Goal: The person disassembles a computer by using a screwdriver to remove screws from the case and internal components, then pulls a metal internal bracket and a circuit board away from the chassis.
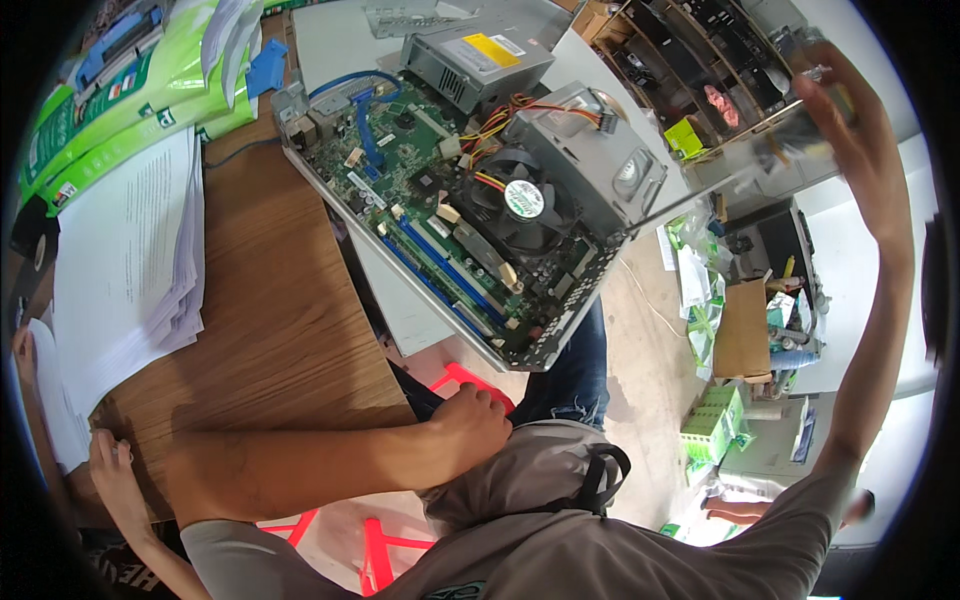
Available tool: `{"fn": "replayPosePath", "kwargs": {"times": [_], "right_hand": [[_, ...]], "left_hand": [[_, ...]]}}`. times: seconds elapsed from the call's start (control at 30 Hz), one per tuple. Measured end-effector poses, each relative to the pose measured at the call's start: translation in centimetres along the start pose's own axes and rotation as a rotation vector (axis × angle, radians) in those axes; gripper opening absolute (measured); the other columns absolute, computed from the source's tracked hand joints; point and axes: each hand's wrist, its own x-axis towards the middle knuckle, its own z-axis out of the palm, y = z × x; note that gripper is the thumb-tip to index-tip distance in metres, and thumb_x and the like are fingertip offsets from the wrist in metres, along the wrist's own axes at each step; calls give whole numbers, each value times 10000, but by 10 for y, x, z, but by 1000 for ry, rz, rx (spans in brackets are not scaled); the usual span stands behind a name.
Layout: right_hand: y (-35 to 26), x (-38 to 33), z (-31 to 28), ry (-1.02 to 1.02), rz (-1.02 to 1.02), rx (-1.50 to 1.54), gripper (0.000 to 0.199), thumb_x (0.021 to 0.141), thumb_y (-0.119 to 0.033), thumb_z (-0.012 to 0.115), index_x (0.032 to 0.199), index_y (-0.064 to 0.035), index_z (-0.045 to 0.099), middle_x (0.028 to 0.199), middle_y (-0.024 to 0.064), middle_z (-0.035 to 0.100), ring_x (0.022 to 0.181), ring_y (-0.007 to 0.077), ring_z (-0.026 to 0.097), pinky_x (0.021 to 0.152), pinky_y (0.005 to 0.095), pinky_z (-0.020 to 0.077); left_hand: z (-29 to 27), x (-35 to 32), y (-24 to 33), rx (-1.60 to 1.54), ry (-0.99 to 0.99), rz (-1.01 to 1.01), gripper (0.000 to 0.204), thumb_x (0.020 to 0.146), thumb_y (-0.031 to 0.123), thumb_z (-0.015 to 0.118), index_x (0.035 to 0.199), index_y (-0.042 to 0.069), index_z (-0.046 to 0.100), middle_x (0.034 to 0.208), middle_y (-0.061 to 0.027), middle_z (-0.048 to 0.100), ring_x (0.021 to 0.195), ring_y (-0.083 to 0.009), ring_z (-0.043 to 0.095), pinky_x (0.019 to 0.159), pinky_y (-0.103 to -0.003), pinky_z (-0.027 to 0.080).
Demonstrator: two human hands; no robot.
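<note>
An opened desktop computer case (490, 352) lies tilted before me, partly over the wooden table's edge. Inside are a green motherboard (405, 150), a black cooling fan (515, 205) and blue-edged memory slots (445, 270). A metal power supply (478, 65) with a yellow label sits at its far side. My left hand (470, 428) is curled into a fist above my lap, below the case, and nothing sticks out of it. Raised at the far right, my right hand (845, 115) has its fingers closed round something small and shiny; blur hides its kind.
Stacked printed papers (130, 250) and green packages (130, 100) lie on the wooden table (280, 330). Another person's hand (115, 475) rests at its left edge. Red stools (375, 555) stand below. At right are shelves (690, 60), a cardboard box (742, 330) and a green crate (712, 425).
</note>
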Motion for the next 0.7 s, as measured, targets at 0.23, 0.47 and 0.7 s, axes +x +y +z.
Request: {"fn": "replayPosePath", "kwargs": {"times": [0.23, 0.47, 0.7], "right_hand": [[24, -6, -11, -322, -63, 435, 279, 1039, -256, 618, 1170, -10, 608, 1047, 59, 634, 1016, 142, 607, 936, 289, 475], [-86, -1, -13, 101, 106, -14, 357, 1015, -245, 524, 888, 57, 666, 738, 164, 658, 742, 186, 681, 683, 315, 556], [-76, -13, -3, 158, 188, -181, 292, 1038, -195, 508, 1065, 49, 666, 816, 191, 692, 789, 282, 678, 791, 421, 553]], "left_hand": [[-6, 3, -1, -33, 53, 102, 298, 872, 142, 613, 1146, 29, 641, 1103, -126, 687, 1070, -287, 669, 872, -415, 538], [-25, -4, 3, -58, 67, 109, 309, 855, 108, 628, 1152, 25, 608, 1087, -125, 676, 1066, -294, 668, 869, -420, 544], [-35, 9, 5, 18, 249, 200, 279, 847, 110, 632, 1119, 48, 620, 1021, -95, 660, 1016, -258, 677, 816, -385, 540]]}}
